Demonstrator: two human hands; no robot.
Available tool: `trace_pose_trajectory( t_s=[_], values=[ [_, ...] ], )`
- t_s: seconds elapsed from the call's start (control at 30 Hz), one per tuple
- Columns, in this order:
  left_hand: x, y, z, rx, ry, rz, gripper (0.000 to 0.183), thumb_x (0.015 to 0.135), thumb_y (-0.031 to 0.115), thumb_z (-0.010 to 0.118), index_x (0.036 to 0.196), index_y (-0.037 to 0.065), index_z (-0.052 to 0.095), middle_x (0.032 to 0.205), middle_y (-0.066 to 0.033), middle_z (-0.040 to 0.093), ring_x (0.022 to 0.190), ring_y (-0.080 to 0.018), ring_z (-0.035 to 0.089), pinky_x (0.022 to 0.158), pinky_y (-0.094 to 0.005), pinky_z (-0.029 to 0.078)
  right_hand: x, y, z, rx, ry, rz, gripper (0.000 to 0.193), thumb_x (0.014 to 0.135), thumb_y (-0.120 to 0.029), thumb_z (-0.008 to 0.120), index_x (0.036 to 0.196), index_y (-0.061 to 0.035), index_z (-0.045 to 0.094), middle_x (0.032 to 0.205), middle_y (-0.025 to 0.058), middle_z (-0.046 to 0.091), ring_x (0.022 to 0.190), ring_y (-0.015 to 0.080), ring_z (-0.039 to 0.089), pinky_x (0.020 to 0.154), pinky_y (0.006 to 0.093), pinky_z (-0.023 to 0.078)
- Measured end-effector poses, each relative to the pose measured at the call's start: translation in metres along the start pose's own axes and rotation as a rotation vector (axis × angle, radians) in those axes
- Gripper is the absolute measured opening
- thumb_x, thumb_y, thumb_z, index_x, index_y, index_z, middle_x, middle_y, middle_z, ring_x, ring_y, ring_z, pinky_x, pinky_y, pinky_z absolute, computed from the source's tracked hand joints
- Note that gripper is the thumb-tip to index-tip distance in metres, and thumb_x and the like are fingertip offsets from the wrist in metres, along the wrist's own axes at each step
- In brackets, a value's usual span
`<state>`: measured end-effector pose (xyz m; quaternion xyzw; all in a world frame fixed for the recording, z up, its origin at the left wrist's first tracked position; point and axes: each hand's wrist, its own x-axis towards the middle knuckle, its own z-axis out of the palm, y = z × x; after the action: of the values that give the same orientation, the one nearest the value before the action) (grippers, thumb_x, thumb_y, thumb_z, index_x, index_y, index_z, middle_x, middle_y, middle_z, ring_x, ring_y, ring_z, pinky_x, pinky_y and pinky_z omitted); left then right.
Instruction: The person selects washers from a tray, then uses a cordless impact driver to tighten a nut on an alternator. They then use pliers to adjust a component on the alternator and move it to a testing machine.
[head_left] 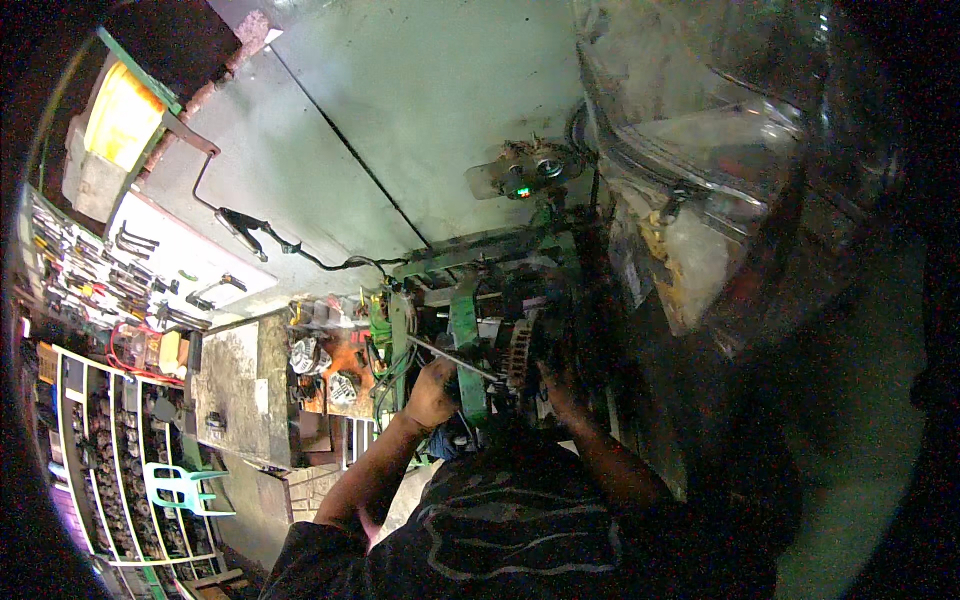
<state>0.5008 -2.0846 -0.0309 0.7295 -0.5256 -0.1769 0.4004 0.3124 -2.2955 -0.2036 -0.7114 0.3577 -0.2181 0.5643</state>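
Note:
A green machine [467, 345] stands in front of me with an upright bar across its middle. My left hand [433, 395] is closed at the left of this bar, on a thin metal rod [450, 357] that slants down to the right. The rod's lower end reaches a round ribbed part [519, 352], brownish and ring-like, seated in the machine. On the other side of that part is my right hand [562, 392], close to its edge. Deep shadow covers the right fingers, and I cannot tell whether they grip anything.
A control panel [535, 172] with a green display sits above the machine. Left are an orange bench top [348, 378] with metal housings, a grey worktable [245, 385], a wall tool board [125, 240], loaded shelves [115, 450] and a pale green plastic chair [183, 488]. Clear plastic sheeting [700, 170] hangs right.

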Motion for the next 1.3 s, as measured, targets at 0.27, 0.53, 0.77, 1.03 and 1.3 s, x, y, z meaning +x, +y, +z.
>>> trace_pose_trajectory(
  t_s=[0.27,0.53,0.77,1.03,1.3],
  values=[
    [0.012,0.004,-0.011,0.173,-0.081,0.19,0.075,0.066,0.001,0.078,0.14,0.0,0.062,0.137,-0.0253,0.065,0.129,-0.0475,0.06,0.113,-0.0498,0.047,0.04,-0.023,-0.016,0.456,-0.071,0.195,0.072,0.109,-0.053,0.057,0.161,-0.0045,0.042,0.155,0.0139,0.051,0.136,0.0263,0.054,0.114,0.0454,0.044],
    [0.029,0.014,-0.016,-0.235,-0.132,-0.047,0.074,0.076,-0.001,0.078,0.147,0.002,0.059,0.151,-0.0255,0.057,0.142,-0.0453,0.053,0.119,-0.0482,0.043,0.003,-0.027,0.028,0.629,-0.055,0.098,0.067,0.11,-0.052,0.054,0.157,-0.005,0.047,0.148,0.0117,0.056,0.131,0.0243,0.057,0.111,0.042,0.047],
    [0.023,-0.028,-0.01,-0.254,-0.122,-0.109,0.096,0.069,0.006,0.086,0.157,0.007,0.048,0.165,-0.0253,0.041,0.156,-0.0457,0.034,0.13,-0.0523,0.028,-0.003,-0.033,0.036,0.832,-0.006,-0.001,0.063,0.111,-0.052,0.053,0.154,-0.0053,0.052,0.142,0.0097,0.061,0.126,0.0226,0.061,0.108,0.039,0.049],
    [0.02,0.001,-0.011,-0.291,-0.032,0.023,0.098,0.072,0.005,0.085,0.159,0.001,0.042,0.163,-0.0258,0.044,0.152,-0.0446,0.04,0.126,-0.0505,0.034,0.005,-0.014,0.037,0.997,0.006,-0.198,0.058,0.113,-0.049,0.051,0.15,-0.0052,0.056,0.137,0.008,0.065,0.122,0.0207,0.063,0.107,0.0352,0.05],
    [0.027,0.128,-0.057,-0.436,0.193,-0.283,0.069,0.097,0.022,0.073,0.155,-0.005,0.047,0.145,-0.0224,0.063,0.132,-0.0339,0.062,0.109,-0.0417,0.051,0.034,-0.025,0.026,0.97,-0.077,0.187,0.054,0.113,-0.041,0.053,0.151,-0.0034,0.055,0.144,0.01,0.062,0.129,0.0215,0.059,0.112,0.0343,0.047]
  ],
)
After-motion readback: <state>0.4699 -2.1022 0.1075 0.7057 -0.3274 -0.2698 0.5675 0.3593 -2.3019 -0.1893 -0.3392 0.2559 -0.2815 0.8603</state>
